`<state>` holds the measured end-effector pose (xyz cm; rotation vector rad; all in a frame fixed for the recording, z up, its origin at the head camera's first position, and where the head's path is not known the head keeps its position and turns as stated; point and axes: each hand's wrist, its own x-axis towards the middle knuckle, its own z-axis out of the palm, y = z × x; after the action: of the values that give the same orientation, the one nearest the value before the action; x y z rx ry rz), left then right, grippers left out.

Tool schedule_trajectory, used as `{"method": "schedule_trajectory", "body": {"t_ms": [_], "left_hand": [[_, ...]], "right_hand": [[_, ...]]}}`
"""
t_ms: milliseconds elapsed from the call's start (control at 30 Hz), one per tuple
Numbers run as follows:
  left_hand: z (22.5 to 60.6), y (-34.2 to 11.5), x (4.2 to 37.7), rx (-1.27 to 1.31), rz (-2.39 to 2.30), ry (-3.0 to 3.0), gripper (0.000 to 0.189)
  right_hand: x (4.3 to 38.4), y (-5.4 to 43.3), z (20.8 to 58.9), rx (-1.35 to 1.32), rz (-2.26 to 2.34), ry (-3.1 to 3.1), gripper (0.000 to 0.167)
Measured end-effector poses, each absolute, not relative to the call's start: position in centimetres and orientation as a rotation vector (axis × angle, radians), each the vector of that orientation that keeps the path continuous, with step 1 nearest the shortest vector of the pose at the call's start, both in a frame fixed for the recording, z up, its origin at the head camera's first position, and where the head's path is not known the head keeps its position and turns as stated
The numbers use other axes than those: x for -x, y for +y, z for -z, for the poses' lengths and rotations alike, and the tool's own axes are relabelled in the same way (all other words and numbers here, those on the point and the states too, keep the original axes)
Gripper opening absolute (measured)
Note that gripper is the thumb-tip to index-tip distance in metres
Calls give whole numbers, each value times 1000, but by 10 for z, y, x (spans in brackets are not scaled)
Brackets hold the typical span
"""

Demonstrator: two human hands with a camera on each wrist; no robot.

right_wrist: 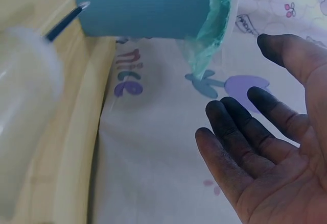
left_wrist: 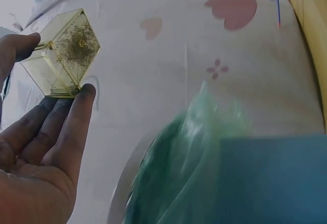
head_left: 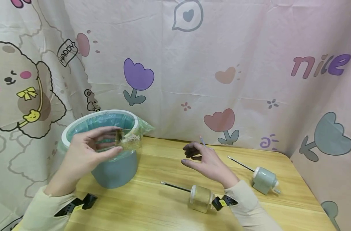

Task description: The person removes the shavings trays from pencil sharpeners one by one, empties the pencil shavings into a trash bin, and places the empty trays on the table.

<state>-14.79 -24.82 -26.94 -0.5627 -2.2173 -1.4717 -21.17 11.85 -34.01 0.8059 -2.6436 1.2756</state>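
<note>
Gripping one clear box point(head_left: 132, 147) between thumb and fingertips, the left hand point(head_left: 87, 149) held it up before the near right rim of one blue bin point(head_left: 115, 173), which had one green bag point(head_left: 146, 125) as its liner. Two crank sharpeners stood on one wooden table point(head_left: 146, 218): a yellowish sharpener point(head_left: 201, 199) and a grey-blue sharpener point(head_left: 264, 180), each with one dark pencil jutting leftward and away. One thin stick point(head_left: 202, 140) with a pinkish tip showed behind the right hand point(head_left: 205, 162), whose fingers, darkened at the ends, were loosely bent and free of any object. The thumb lay on one side of the box and the fingertips on the opposite side, most of its body projecting beyond them. Its long axis ran nearly level in the head view, pointing right, away from the palm; pale flecks point(head_left: 130, 138) showed inside. Which end was open could not be told.
</note>
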Motion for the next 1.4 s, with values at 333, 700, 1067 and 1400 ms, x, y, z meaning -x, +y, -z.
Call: {"method": "schedule_trajectory", "body": {"t_ms": [333,700,1067,1400], "left_hand": [[260,-288,148,457,1479,-2161,52],[254,-321,155,320,1303,-2228,49],[242,-359,164,134,1085,-2393,56],[242,-361,179,205,976,-2452,54]], "right_hand": [[229,76,323,-904,-1330,-2618,39],[246,35,312,-967,-1354,-2584,41],[257,-2,307,-863,-1397,-2562,48],[258,-24,308,-810,-1416,-2564,49]]}}
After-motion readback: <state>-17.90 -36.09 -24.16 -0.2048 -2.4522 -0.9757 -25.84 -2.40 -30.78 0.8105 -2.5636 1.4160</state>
